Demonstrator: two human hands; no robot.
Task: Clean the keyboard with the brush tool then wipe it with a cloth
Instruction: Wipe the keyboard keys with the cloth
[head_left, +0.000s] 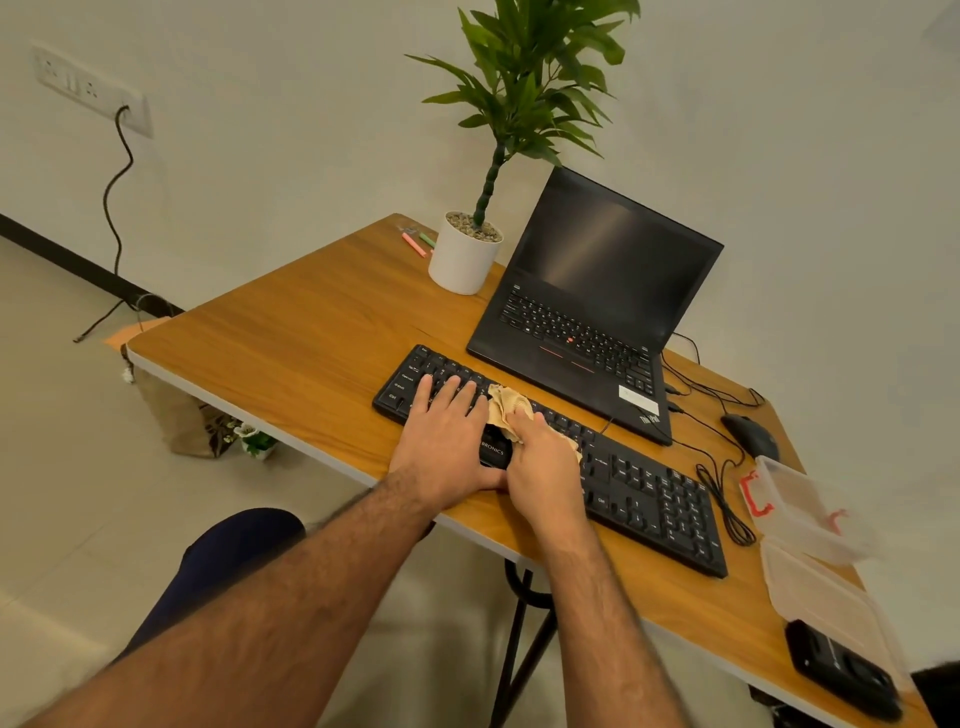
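A black keyboard lies slantwise on the wooden table, in front of an open laptop. My left hand rests flat on the keyboard's left half, fingers spread over the keys. My right hand presses a crumpled beige cloth onto the middle of the keyboard; part of the cloth is hidden under the palm. No brush is visible.
A black laptop stands open behind the keyboard, with a white potted plant to its left. A black mouse and cables lie at the right. An open clear plastic box and a black device sit near the right front edge.
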